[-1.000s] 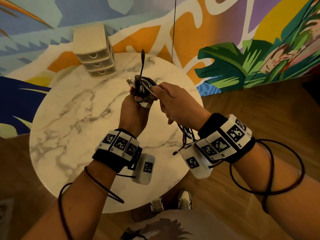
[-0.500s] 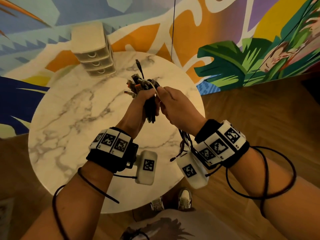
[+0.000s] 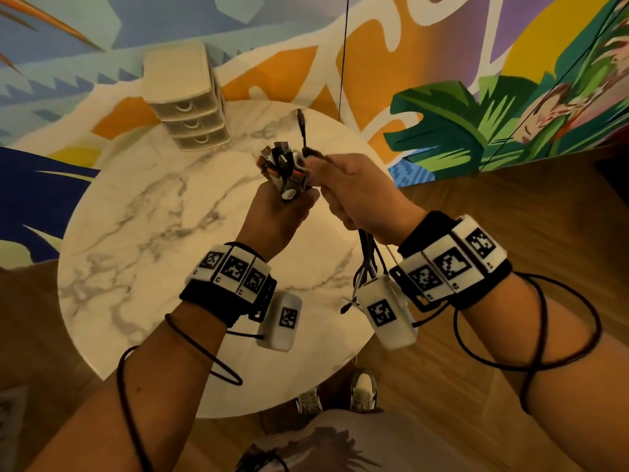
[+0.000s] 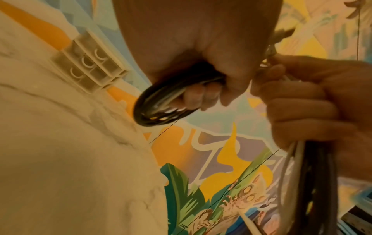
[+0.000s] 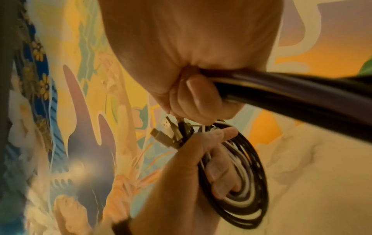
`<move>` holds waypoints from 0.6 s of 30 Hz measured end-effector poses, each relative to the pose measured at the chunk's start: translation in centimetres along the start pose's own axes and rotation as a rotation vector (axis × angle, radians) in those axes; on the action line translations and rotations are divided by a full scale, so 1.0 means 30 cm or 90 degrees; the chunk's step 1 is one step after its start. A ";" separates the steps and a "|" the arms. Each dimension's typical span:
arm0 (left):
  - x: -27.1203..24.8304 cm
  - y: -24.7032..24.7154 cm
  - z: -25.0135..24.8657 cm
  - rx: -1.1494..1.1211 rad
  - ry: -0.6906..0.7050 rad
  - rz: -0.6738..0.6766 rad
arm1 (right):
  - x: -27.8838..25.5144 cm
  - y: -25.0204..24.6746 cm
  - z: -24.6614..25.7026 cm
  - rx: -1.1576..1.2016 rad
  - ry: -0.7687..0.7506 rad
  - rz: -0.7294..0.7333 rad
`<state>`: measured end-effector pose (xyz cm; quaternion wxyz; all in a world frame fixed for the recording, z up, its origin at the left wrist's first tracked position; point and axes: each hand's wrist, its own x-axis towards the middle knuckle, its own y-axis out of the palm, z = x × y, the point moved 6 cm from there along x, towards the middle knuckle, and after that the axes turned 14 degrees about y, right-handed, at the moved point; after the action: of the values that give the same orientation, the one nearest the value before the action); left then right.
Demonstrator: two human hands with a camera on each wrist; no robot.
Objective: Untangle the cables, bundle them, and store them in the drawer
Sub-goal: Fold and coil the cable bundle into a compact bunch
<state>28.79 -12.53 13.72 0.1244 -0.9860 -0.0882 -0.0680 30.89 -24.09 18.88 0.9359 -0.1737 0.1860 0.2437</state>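
Drawer unit (image 3: 190, 107) stands at table's (image 3: 136, 233) far edge (left of cables (image 3: 284, 165)).

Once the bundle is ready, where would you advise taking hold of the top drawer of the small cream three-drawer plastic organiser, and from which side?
I would hook a finger into the curved handle on the top drawer front, coming from the table-centre side the cream organiser faces. All three drawers look closed, and the organiser's rear faces the mural.

Looks like a lounge or cafe corner: colourful mural wall (image 3: 442, 63), wood floor (image 3: 510, 199), my round marble desk (image 3: 136, 233).
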 end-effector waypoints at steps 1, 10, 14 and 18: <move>-0.006 -0.013 0.006 -0.006 -0.007 -0.032 | 0.007 -0.020 0.003 0.057 0.019 -0.002; -0.037 -0.107 -0.092 -0.378 -0.037 -0.057 | 0.177 -0.295 -0.285 -0.089 0.133 -0.205; 0.000 -0.104 -0.110 -0.384 -0.033 -0.096 | 0.197 -0.220 -0.389 -0.309 0.084 -0.243; 0.017 -0.093 -0.107 -0.378 -0.034 -0.190 | -0.006 0.019 -0.267 -0.230 -0.245 -0.188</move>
<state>28.39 -10.61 17.54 -0.1821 -0.9568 -0.2113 -0.0824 28.34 -27.02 11.86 0.9333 -0.3129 -0.0686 0.1622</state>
